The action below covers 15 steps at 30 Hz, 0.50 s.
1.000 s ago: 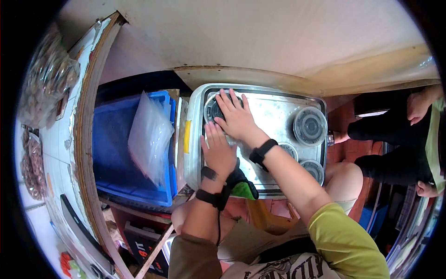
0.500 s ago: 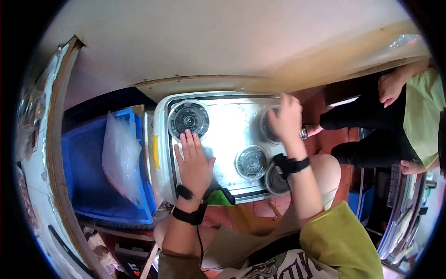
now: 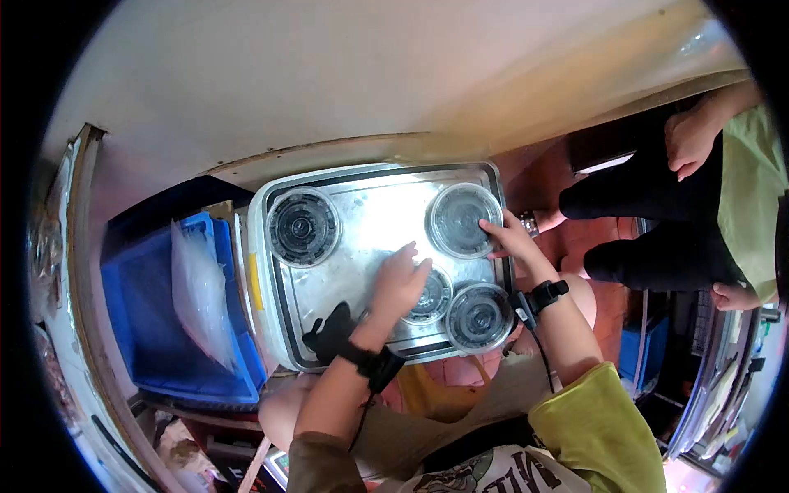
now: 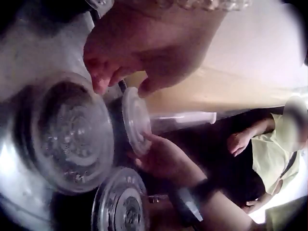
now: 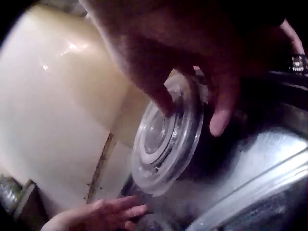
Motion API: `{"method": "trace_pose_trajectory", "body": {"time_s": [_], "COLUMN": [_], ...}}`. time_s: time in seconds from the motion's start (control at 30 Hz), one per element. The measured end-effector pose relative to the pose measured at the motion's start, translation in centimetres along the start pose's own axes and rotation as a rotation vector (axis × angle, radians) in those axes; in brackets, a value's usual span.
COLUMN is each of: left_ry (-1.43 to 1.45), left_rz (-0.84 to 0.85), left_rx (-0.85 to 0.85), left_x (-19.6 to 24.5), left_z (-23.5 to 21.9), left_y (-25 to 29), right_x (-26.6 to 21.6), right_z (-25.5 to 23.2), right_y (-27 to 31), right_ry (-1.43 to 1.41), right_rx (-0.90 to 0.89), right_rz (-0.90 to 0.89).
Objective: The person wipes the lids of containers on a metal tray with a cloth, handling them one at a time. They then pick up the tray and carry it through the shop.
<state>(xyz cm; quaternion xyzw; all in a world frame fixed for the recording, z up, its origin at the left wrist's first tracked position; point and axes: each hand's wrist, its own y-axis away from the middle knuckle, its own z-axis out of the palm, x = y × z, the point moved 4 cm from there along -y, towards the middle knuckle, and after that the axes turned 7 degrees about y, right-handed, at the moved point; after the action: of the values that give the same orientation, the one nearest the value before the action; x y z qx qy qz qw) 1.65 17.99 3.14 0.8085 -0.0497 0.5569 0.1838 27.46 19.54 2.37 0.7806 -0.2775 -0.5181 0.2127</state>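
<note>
At the right end of a metal tray (image 3: 370,193), my right hand (image 3: 516,238) grips the rim of a round clear plastic container (image 3: 463,218), thumb over its lid. The right wrist view shows this container (image 5: 159,149) between thumb and fingers. My left hand (image 3: 399,283), its fingers loosely bent, hovers by a smaller clear container (image 3: 431,297) and partly covers it in the head view. Another lidded round container (image 3: 479,319) stands at the near right corner. A similar one with a dark pattern (image 3: 302,228) sits at the far left of the tray.
Left of the tray is a blue crate (image 3: 156,329) with clear plastic bags (image 3: 201,300) on it. A pale wall (image 3: 329,82) rises behind. To the right another person's dark-trousered legs (image 3: 608,201) come close to the tray.
Both hands have left the far-left container. The right hand went across to the far-right container and took its rim; the left hand followed rightward to the small container.
</note>
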Motion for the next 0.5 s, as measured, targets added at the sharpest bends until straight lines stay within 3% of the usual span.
{"method": "trace_pose_trajectory", "body": {"time_s": [0.03, 0.1, 0.23, 0.33, 0.37, 0.43, 0.47, 0.5], "left_ry": [-0.008, -0.326, -0.274, -0.243, -0.248, 0.422, 0.550, 0.545], "left_rz": [-0.009, -0.050, -0.069, -0.001, 0.001, 0.099, -0.009, -0.010], "left_rx": [-0.006, 0.053, -0.068, 0.176, 0.170, 0.135, 0.112, 0.113], "left_x": [0.8, 1.9, 0.8, 1.7, 2.0, 2.7, 4.9, 5.5], "left_z": [0.6, 1.3, 3.7, 4.0, 3.9, 3.1, 1.8, 1.0], "left_y": [-1.1, -3.2, -6.0, -5.7, -5.6, -5.4, -4.2, -3.5], "right_x": [-0.2, -0.5, -0.2, -0.4, -1.0, -2.9, -3.9, -4.5], "right_z": [0.1, 0.1, 0.1, 0.5, 0.6, 0.8, 0.9, 1.1], "right_y": [0.2, 0.5, 0.3, 0.8, 1.5, 3.1, 4.2, 5.2], "right_ry": [-0.057, -0.100, -0.150, -0.300, -0.307, -0.455, -0.445, -0.450], "right_rx": [-0.021, -0.031, -0.037, -0.099, -0.097, -0.123, -0.133, -0.137], "right_rz": [0.015, 0.043, 0.062, 0.049, 0.051, -0.046, -0.060, -0.060]}}
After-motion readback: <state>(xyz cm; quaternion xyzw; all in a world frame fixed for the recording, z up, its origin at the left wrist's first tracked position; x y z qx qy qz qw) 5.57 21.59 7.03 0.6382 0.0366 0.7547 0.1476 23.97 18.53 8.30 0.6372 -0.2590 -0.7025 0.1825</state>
